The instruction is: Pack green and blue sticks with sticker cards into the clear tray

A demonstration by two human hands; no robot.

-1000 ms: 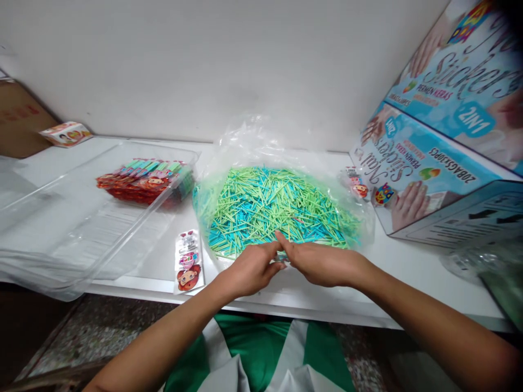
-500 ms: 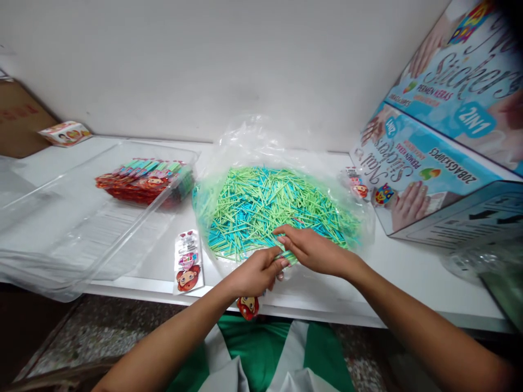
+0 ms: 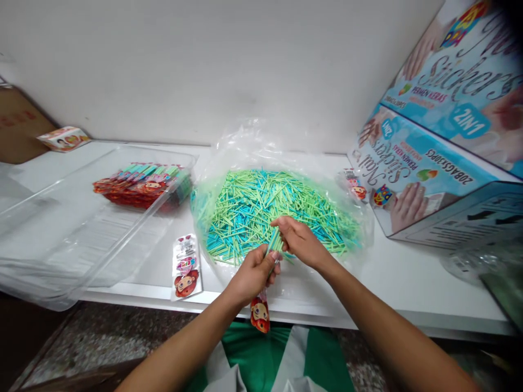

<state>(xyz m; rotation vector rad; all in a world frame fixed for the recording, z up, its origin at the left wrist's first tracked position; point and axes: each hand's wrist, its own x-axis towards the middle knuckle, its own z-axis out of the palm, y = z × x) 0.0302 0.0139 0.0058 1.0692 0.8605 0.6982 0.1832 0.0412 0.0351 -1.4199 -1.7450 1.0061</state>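
Sticks [image 3: 265, 201] near carton [image 3: 414, 163] ("Nail Stickers")

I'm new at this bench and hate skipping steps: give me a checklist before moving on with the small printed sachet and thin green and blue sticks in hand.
1. Left hand holds the small printed sachet with a red-haired cartoon: ok.
2. Right hand at the bunch of thin green and blue sticks: ok.
3. Stick ends inside the sachet: cannot tell, left fingers cover that part.
4. Stick count: cannot tell, they overlap.
5. More sticks nearby: ok, a heap in the clear plastic bag.
6. Room in the clear rectangular plastic tray: ok, bare floor beside the stacked packets.
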